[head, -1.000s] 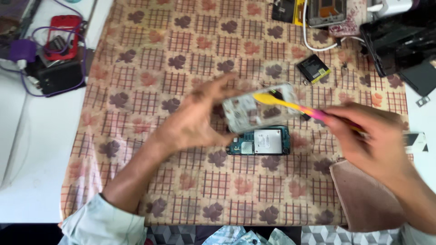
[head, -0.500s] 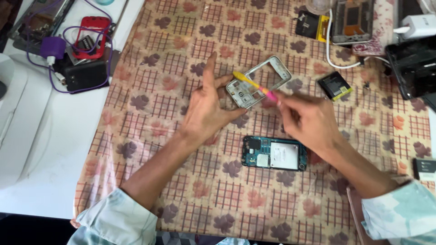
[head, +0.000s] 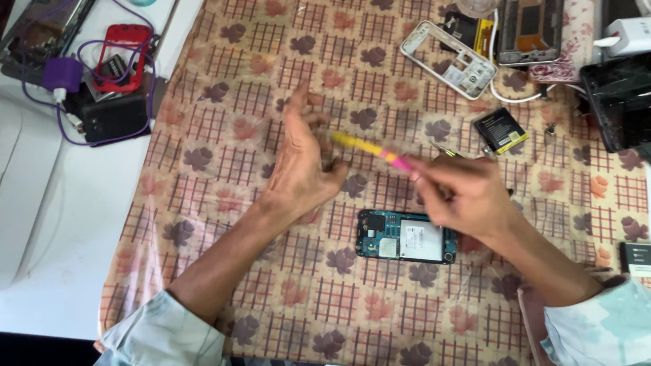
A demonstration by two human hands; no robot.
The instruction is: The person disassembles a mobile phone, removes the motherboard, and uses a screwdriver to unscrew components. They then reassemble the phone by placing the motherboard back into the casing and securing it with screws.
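Mid-repair at a cluttered tabletop point(head: 81, 224) spread with a leaf-patterned cloth point(head: 224, 61). Right hand point(head: 468, 196) clenched around a yellow and pink prying tool point(head: 373, 150), its yellow tip blurred and aimed toward the left hand point(head: 302, 166). Left hand released, palm up on edge, fingers point(head: 298, 102) spread and holding nothing. Opened phone body point(head: 405, 236), circuit board and metal shield exposed, flat on the cloth just beneath the right fingers, apart from both hands. White phone frame point(head: 449, 59) set well beyond the fingers at the far side, beside a small black battery point(head: 500, 130). Red phone shell point(head: 122, 57) and purple cable point(head: 64, 122) far off to the left. Step judged in hand: frame already separated, attention shifting to the bare board. Next move likely calling for a steadying left-hand grip on the phone body and a careful, shallow placement of the tool tip.
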